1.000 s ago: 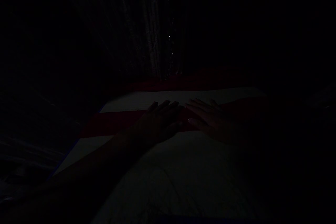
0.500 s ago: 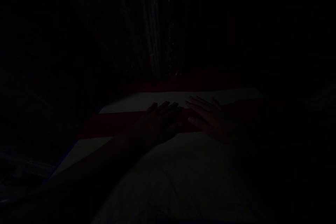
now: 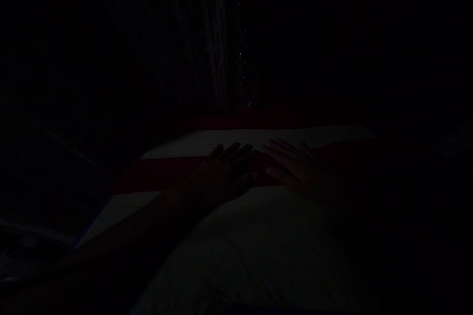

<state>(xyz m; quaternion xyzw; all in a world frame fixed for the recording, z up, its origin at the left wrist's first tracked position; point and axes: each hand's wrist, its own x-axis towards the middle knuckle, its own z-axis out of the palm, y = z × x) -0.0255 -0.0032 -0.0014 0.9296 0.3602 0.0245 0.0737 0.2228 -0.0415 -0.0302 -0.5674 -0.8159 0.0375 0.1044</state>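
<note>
Striped cloth [image 3: 258,226]: spread beneath both hands; judged light, soft, easily creased; best gripped at the blue edge [image 3: 92,222].
Left hand [image 3: 223,177]: laid flat, fingers extended, nothing seen held.
Right hand [image 3: 295,167]: likewise flattened, fingers slightly parted.
Earlier frame: hand placement practically unchanged; bright speck near top no longer seen.

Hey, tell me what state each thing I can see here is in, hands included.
Left hand: open, back up, apparently on the cloth
Right hand: open, back up, apparently on the cloth
Striped cloth: spread out; finer detail too dark
</note>
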